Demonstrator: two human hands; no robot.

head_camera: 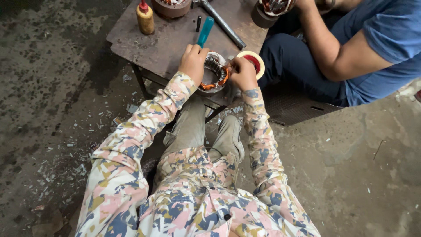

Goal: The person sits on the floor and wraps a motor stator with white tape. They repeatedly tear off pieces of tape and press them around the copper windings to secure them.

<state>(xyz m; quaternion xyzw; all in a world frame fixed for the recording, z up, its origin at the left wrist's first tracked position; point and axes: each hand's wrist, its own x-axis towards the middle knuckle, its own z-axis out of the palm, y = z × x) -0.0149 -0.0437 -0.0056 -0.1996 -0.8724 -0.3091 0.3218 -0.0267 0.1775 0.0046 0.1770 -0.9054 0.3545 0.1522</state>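
Both hands around stator at table edge.

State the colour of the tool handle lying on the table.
Teal handle, seen clearly in the head view.

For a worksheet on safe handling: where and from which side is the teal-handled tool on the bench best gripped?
Probably by the teal handle, from above and the far side. It lies flat on the bench, angled toward the left hand, which covers its near end beside the stator. The handle's upper length is bare, straight and suits a wrap grip.
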